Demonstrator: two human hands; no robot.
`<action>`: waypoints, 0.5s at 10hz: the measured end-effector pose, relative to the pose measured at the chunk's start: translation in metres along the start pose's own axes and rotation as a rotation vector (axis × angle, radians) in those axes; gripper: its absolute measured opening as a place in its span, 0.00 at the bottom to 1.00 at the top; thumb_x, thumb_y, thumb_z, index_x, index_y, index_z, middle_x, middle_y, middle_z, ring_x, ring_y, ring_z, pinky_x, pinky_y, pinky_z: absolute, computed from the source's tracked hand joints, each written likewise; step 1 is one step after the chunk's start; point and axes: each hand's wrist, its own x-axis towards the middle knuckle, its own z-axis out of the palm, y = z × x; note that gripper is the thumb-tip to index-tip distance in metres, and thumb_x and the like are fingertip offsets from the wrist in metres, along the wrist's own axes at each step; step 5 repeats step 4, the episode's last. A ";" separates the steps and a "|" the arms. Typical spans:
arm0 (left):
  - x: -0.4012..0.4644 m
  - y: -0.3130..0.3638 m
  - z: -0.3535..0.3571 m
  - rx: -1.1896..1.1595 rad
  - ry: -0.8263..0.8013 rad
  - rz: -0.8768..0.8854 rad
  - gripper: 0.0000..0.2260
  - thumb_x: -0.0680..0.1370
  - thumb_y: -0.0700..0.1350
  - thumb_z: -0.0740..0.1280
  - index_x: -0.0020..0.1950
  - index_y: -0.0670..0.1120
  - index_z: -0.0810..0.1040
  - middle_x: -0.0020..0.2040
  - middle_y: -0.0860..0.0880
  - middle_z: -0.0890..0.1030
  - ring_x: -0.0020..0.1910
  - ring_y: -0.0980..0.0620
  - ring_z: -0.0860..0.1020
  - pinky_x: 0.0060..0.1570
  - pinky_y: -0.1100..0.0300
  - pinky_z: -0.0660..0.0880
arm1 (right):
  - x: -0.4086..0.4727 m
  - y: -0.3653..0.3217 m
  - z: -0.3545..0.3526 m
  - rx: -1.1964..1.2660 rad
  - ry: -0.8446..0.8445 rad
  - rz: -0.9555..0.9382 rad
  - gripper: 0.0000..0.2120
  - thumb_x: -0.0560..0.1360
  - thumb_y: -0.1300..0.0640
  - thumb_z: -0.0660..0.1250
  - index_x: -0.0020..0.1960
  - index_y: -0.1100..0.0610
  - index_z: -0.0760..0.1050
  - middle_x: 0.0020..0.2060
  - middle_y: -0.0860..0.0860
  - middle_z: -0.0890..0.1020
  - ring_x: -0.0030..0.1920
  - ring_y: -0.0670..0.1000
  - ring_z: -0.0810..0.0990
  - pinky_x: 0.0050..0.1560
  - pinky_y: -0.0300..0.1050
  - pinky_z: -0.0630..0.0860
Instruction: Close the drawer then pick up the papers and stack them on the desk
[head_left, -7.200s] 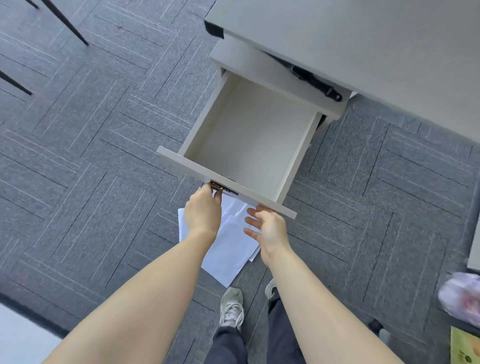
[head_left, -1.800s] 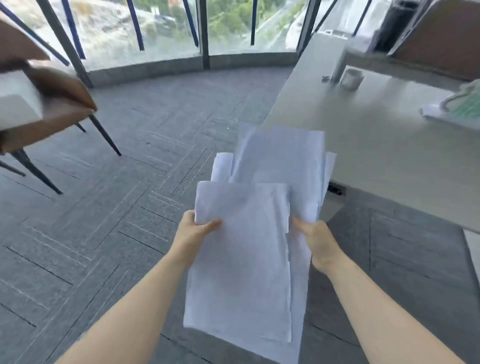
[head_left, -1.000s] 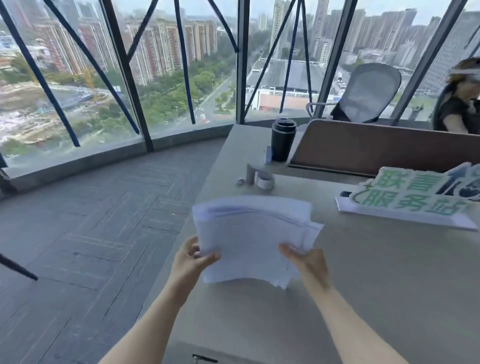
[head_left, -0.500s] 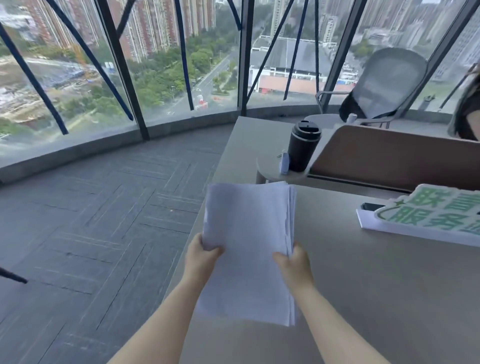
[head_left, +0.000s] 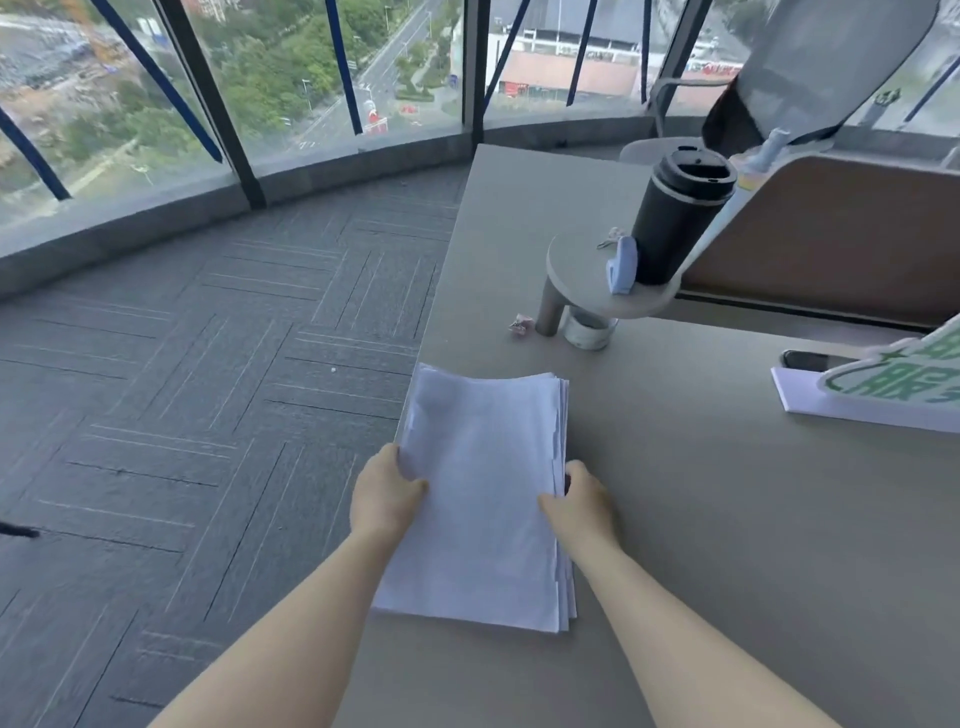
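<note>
A squared-up stack of white papers (head_left: 483, 493) lies flat at the left edge of the grey desk (head_left: 727, 519), its left side slightly overhanging the edge. My left hand (head_left: 384, 493) grips the stack's left edge with the thumb on top. My right hand (head_left: 582, 504) holds the right edge, thumb resting on the top sheet. The drawer is out of view.
A black travel mug (head_left: 680, 218) stands on a small round raised shelf (head_left: 587, 280); a tape roll (head_left: 589, 330) lies under it. A green-lettered sign (head_left: 893, 384) stands at the right, a brown divider (head_left: 831, 234) behind. Grey carpet lies to the left.
The papers came down from tilted in the air to flat on the desk edge. Both hands kept their grip on the sides. The view tipped downward.
</note>
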 end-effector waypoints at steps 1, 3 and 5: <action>0.000 0.000 0.006 0.065 0.096 -0.028 0.22 0.70 0.44 0.69 0.63 0.46 0.71 0.59 0.43 0.74 0.59 0.41 0.73 0.53 0.49 0.73 | -0.002 0.003 -0.002 -0.123 0.083 0.012 0.21 0.69 0.48 0.66 0.59 0.51 0.67 0.48 0.51 0.80 0.43 0.56 0.80 0.40 0.49 0.77; -0.024 0.011 -0.003 0.202 0.234 -0.032 0.26 0.74 0.50 0.67 0.70 0.45 0.67 0.63 0.42 0.71 0.62 0.41 0.70 0.56 0.46 0.71 | -0.020 0.004 -0.023 0.089 0.055 0.066 0.20 0.75 0.43 0.61 0.62 0.52 0.70 0.55 0.51 0.80 0.52 0.57 0.80 0.48 0.48 0.74; -0.078 0.000 0.004 0.047 0.257 0.126 0.16 0.76 0.45 0.65 0.64 0.50 0.73 0.53 0.50 0.75 0.54 0.48 0.74 0.47 0.55 0.72 | -0.057 0.015 -0.052 0.362 0.033 -0.014 0.06 0.77 0.53 0.63 0.46 0.52 0.78 0.40 0.48 0.81 0.43 0.53 0.79 0.40 0.44 0.72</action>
